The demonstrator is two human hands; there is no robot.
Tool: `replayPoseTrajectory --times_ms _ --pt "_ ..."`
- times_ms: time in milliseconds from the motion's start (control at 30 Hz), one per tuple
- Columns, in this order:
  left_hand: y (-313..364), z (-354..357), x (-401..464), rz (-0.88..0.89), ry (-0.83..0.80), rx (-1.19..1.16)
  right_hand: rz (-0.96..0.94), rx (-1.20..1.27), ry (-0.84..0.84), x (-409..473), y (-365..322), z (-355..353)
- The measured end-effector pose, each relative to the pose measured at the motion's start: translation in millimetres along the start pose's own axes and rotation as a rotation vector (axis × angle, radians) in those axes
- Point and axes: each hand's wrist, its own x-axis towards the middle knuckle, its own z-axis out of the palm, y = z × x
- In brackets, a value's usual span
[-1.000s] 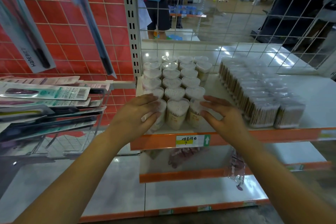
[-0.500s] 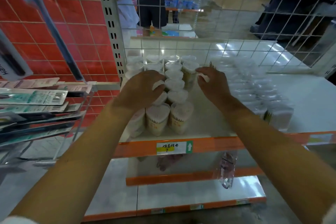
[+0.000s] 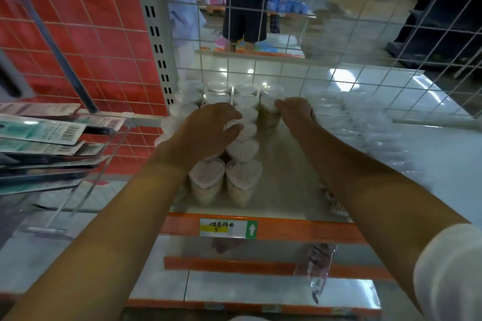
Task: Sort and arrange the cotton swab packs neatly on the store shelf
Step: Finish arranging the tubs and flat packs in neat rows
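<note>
Heart-shaped clear tubs of cotton swabs (image 3: 242, 154) stand in rows on the left of the white shelf (image 3: 287, 185). My left hand (image 3: 206, 130) lies over the middle of those rows, its curled fingers gripping the lid of one tub (image 3: 243, 129). My right hand (image 3: 296, 111) reaches further back and pinches a tub (image 3: 268, 114) in the right-hand row near the wire back panel. Flat clear swab packs (image 3: 365, 133) stand in a blurred block to the right of my right arm.
A wire grid panel (image 3: 326, 70) closes the shelf's back. A grey slotted upright (image 3: 156, 34) and red grid wall (image 3: 78, 41) stand at the left, with carded items (image 3: 44, 133) on hooks. A bagged item (image 3: 317, 266) hangs below the orange shelf edge (image 3: 300, 232). People stand beyond the grid.
Both hands left the front row of tubs and moved toward the back of the shelf. The right-hand column of tubs at the front is gone, leaving bare shelf there.
</note>
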Motion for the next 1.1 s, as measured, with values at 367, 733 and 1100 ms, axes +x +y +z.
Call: replayPoseTrajectory --times_ms 367,733,1100 --pt "0 -2 -3 -0.021 0.037 -0.037 -0.028 0.313 0.064 -4 1 6" --pt "0 -6 2 -0.023 0.045 -0.010 -0.091 0.231 0.035 15 -5 6" --pt "43 -6 -9 0.075 0.011 -0.014 -0.418 0.039 0.107 -50 -1 -32"
